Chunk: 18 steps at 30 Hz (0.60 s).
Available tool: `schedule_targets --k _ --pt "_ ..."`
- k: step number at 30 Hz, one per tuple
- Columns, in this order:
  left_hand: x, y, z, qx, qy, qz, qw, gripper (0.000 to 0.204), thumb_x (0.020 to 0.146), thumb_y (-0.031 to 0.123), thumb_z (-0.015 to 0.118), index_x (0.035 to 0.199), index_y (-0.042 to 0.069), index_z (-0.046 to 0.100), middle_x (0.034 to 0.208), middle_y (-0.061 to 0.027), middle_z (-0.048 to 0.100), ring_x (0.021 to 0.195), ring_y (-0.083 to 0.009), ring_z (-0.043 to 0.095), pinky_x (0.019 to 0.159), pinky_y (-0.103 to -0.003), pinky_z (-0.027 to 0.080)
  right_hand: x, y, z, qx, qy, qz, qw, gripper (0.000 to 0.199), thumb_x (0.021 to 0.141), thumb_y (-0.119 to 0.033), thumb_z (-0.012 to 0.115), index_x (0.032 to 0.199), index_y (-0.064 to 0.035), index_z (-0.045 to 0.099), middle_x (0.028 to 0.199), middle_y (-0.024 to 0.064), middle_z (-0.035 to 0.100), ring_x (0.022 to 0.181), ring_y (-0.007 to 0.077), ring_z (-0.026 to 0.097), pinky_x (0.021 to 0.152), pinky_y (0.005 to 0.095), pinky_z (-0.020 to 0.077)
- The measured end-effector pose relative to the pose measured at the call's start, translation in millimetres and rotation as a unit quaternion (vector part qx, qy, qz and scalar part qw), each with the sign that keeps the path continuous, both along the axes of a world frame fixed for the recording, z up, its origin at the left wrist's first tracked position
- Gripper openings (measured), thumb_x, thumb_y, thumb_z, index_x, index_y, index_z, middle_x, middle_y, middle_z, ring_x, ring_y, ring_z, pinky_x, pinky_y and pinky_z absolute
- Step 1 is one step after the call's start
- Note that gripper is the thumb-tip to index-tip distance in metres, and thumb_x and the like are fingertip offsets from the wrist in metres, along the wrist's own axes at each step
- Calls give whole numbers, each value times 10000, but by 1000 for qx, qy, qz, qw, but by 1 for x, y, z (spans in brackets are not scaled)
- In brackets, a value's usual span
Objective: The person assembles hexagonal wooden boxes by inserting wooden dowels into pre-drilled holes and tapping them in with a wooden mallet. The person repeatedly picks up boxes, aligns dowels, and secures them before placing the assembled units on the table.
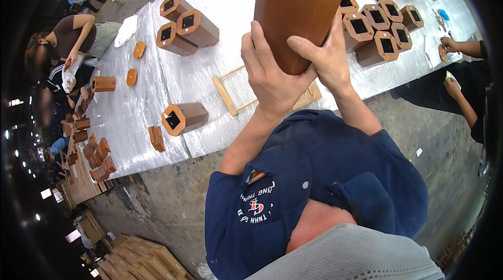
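Note:
Raised close in front of me is a brown wooden box (293, 13) with cut corners and a round hole high on its side. My left hand (275, 78) grips its lower left side, fingers against the wood. From the right, my right hand (327, 60) wraps around the lower part, its thumb across the front face. The box's top runs up to the picture's edge, so little of its opening shows. Below my hands, a light wooden frame (226, 96) lies on the table, partly hidden by my arms.
The table (209, 65) is covered in clear film. Similar boxes (385, 47) cluster at the right, more boxes (183, 34) at the left, and a single box (186, 117) nearer. Oval wooden pieces (139, 49) lie about. Co-workers stand left; another person's hand (449, 45) works at right.

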State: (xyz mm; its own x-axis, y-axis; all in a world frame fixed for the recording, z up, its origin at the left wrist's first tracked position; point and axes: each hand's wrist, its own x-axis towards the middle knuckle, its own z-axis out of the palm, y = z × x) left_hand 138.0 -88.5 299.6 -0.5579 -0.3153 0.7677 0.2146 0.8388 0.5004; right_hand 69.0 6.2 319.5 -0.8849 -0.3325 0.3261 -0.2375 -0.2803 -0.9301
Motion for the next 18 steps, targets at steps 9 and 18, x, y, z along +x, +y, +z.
schedule_targets --k 9,18 --pt "44 -79 -63 64 -200 81 974 630 801 213 781 1323 -27 524 1199 -197 588 1087 -325 602 903 -402 495 -35 26 -36 -138 -157 138 968 815 793 -343 722 1389 46 325 1243 186 518 1120 248 572 922 357 509" --pt "105 -166 -281 225 -452 315 804 606 770 354 738 1205 -24 553 1048 -237 644 1002 -365 646 869 -473 508 -48 16 -35 -147 -139 127 971 769 788 -326 719 1369 32 365 1227 173 531 1135 259 557 946 382 485"
